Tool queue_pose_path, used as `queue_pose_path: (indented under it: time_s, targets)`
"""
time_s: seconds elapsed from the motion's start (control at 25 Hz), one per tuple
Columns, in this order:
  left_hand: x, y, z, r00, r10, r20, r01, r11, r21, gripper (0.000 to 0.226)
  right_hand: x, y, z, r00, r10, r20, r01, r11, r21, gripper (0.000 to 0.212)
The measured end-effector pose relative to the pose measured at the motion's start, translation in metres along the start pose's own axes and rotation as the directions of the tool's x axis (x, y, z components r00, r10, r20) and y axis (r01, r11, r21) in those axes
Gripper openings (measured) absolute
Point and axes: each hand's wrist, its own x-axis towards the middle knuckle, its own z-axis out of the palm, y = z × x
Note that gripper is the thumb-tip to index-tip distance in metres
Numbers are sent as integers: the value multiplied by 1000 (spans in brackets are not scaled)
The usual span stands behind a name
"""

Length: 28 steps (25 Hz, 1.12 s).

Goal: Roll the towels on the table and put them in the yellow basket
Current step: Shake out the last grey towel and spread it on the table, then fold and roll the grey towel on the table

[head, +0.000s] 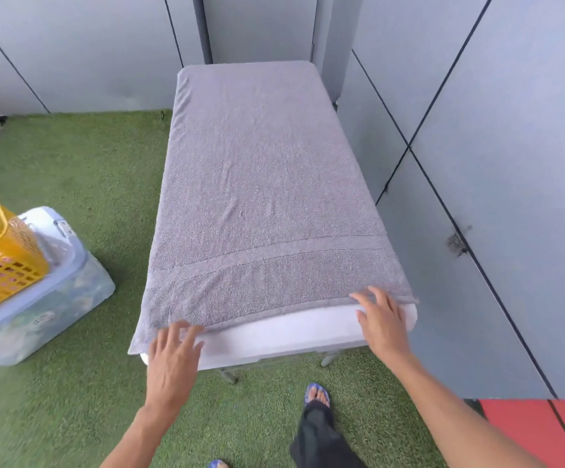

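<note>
A grey towel (260, 204) lies spread flat over a white table (294, 332), covering nearly all of it, its near edge just short of the table's near edge. The left hand (173, 356) and the right hand (384, 324) are well apart, each with straight, spread fingers resting on the towel's near edge, gripping nothing. At far left a yellow basket (0, 255) stands on a clear storage box (48, 298). Green turf (81, 170) covers the floor.
</note>
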Motion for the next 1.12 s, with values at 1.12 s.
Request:
queue_pose_path:
  time_s: [1.12]
  targets:
    - [11, -37, -11, 992, 19, 127, -2, 991, -132, 31, 12, 91, -17, 976, -218, -17, 218, 976, -13, 25]
